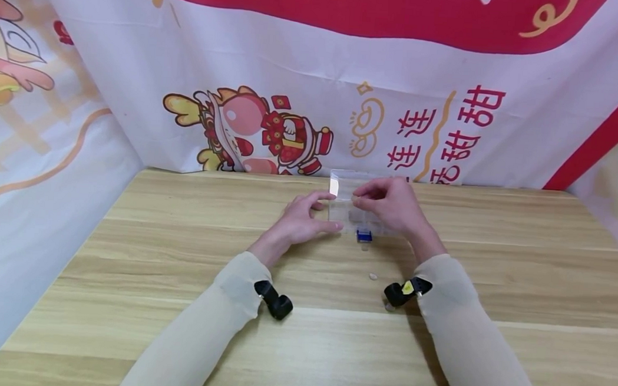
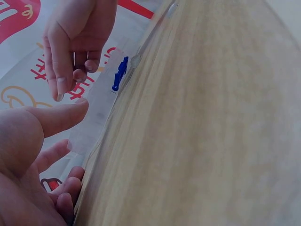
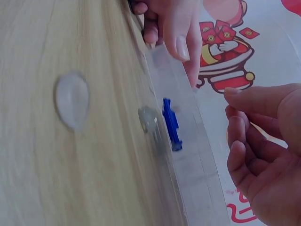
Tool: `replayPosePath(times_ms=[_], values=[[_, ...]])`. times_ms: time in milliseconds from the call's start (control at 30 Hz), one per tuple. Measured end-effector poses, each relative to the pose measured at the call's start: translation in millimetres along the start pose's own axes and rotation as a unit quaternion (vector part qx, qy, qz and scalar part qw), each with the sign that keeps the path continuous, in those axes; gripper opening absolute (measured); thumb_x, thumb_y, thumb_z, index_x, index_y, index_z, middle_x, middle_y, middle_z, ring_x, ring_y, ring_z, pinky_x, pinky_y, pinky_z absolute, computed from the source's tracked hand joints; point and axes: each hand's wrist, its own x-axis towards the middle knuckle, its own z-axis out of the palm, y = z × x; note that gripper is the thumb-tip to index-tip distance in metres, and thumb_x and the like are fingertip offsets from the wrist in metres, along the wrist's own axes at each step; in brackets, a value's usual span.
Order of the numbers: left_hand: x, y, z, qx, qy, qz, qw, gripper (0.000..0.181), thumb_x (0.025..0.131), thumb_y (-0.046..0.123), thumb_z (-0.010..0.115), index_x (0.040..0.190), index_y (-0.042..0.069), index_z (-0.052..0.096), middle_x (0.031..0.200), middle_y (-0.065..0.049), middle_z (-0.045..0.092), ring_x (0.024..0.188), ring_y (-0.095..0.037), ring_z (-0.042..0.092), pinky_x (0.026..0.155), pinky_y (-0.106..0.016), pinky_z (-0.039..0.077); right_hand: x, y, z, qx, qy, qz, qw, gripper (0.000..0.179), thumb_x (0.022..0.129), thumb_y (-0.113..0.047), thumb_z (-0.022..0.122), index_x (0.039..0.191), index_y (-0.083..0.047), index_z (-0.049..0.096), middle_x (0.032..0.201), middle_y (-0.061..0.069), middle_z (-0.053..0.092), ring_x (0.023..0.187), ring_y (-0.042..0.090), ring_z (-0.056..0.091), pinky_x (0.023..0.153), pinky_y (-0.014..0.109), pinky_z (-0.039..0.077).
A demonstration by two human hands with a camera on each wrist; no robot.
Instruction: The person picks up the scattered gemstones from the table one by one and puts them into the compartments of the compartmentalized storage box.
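One left hand [image 1: 302, 219], fingers spread, is at the left end of a clear box [image 1: 341, 211] on the counter [image 1: 179, 238]; the right hand [image 1: 393, 205] hovers over it, fingertips together, any hold unclear.

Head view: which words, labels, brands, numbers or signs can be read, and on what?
"连连": in red on the back cloth.
"甜甜": in red on the same cloth.
Partial character below: cut off, not surely readable.
Red mark on the left cloth: unclear.
Yellow sticker on the black wrist device: too small to read.
Clear box: no readable text.
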Motion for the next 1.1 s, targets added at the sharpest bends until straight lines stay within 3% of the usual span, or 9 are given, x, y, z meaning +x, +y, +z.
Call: replayPosePath(times_ms=[367, 1100], values=[[1.0, -1.2, 0.8, 0.005, 0.004, 0.008, 0.9999, 0.068, 0.089, 0.040, 0.086, 0.150, 0.038, 0.055, 0.151, -0.004, 0.047, 0.144, -0.027, 0.043, 0.119, -0.053, 0.040, 2.4, -3.6, 11.3, 0.022, 0.001, 0.035, 0.9992, 0.016, 0.098, -0.014, 0.077, 0.113, -0.012, 0.080, 0.114, 0.010, 0.076, 0.104, 0.025, 0.066, 0.094, 0.037, 0.054], [-1.6, -0.5, 0.1, 0.002, 0.002, -0.002, 1.0000, 0.067, 0.091, 0.041, 0.084, 0.150, 0.039, 0.054, 0.152, -0.004, 0.047, 0.144, -0.028, 0.042, 0.121, -0.056, 0.039, 2.5, -2.4, 22.8, -0.022, 0.009, 0.046, 0.9986, 0.015, 0.098, -0.016, 0.076, 0.112, -0.015, 0.082, 0.114, 0.005, 0.076, 0.106, 0.025, 0.067, 0.095, 0.040, 0.055]])
